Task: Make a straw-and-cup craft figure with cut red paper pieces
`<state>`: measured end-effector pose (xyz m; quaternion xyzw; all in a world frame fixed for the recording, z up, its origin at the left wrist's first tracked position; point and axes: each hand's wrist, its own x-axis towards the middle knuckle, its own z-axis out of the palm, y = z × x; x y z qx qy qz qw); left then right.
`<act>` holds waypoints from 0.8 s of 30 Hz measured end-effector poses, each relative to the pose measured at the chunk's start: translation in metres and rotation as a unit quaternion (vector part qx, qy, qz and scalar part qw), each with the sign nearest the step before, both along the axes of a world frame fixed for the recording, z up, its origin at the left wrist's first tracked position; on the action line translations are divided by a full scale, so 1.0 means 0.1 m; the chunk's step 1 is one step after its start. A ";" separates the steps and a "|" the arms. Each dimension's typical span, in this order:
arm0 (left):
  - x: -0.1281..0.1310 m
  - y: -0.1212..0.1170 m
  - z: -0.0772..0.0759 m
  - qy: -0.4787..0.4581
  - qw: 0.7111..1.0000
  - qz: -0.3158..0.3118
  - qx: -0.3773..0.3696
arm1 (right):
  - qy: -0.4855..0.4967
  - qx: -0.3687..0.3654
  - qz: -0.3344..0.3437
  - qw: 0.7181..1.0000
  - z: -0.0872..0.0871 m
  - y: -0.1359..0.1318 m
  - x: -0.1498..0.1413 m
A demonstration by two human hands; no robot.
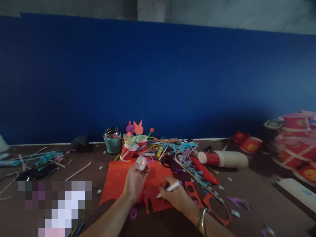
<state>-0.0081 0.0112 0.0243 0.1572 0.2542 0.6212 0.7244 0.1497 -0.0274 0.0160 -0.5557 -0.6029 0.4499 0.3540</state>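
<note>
A roll of clear tape [141, 163] is held up in my left hand [137, 182], over the far part of a red paper sheet [116, 177]. My right hand [176, 197] grips a white marker [173, 186] with a purple end, its tip pointing down and left close to the sheet. I cannot tell whether the tip touches the paper. Curved pieces are cut from the sheet's near edge. Just behind it stand red-and-white paper cups [128, 151] with straws bearing paper shapes, one an orange animal head [138, 127].
A teal metal jar [113, 141] stands behind left. Right of the cups lie tangled pipe cleaners, paper scraps and a white tube [233, 159] joined to red cups. Stacked red cups [296, 141] rise at far right. A blue partition [158, 79] closes the back.
</note>
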 end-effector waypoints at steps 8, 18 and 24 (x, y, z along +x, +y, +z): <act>0.00 0.01 0.00 0.000 1.000 -0.002 0.004 | -0.043 0.028 -0.018 0.999 0.07 -0.01 -0.01; 0.00 0.00 0.01 -0.005 1.000 -0.003 -0.005 | -0.045 0.044 -0.044 0.997 0.07 0.01 -0.03; -0.01 0.00 -0.02 -0.003 1.000 -0.003 -0.008 | -0.033 0.061 -0.044 0.997 0.10 0.00 -0.02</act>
